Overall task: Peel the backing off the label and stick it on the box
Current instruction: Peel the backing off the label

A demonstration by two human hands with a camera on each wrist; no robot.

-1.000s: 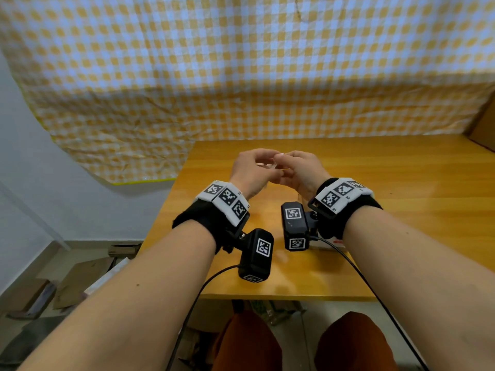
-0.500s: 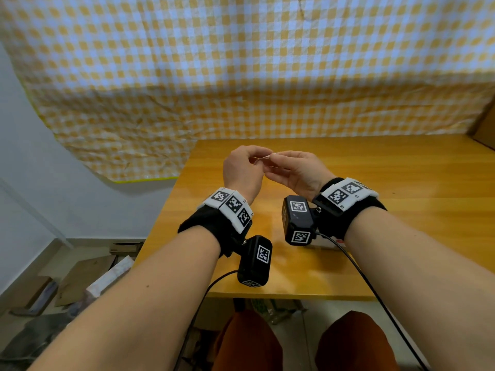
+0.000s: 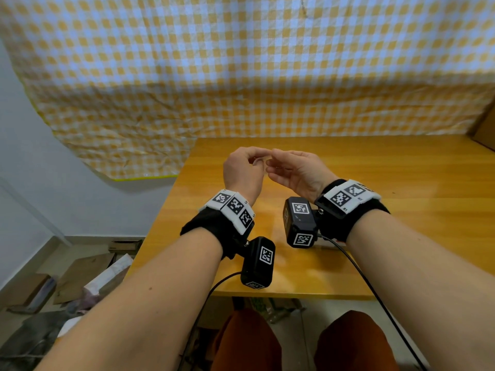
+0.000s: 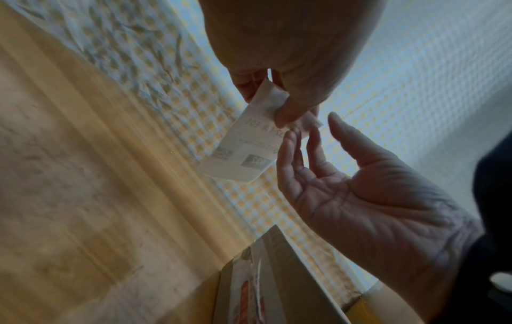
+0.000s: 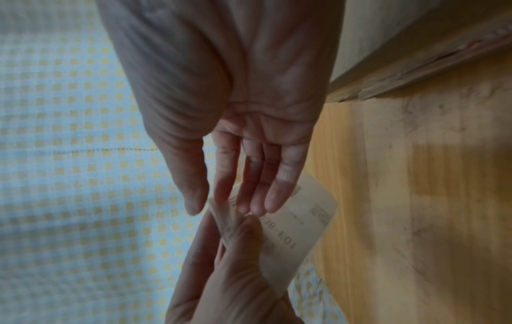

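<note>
My left hand [image 4: 279,114] pinches the top of a white printed label [image 4: 243,149] between thumb and fingers and holds it in the air above the table. One upper corner of the label looks lifted. My right hand [image 4: 313,131] is beside it with palm up and fingers straight, fingertips [image 5: 257,208] at the label's [image 5: 299,230] edge, holding nothing. In the head view both hands [image 3: 257,159] [image 3: 273,162] meet above the table and hide the label. The cardboard box [image 4: 277,274] lies on the table below the wrists.
The wooden table [image 3: 401,183] stretches to the right, and a yellow checked cloth [image 3: 241,76] hangs behind it. A brown carton [image 3: 484,129] stands at the far right edge. Cardboard and clutter [image 3: 80,277] lie on the floor to the left.
My right hand has let go of the label and its fingers have straightened. The left hand keeps its pinch on the label, and both hands stay raised.
</note>
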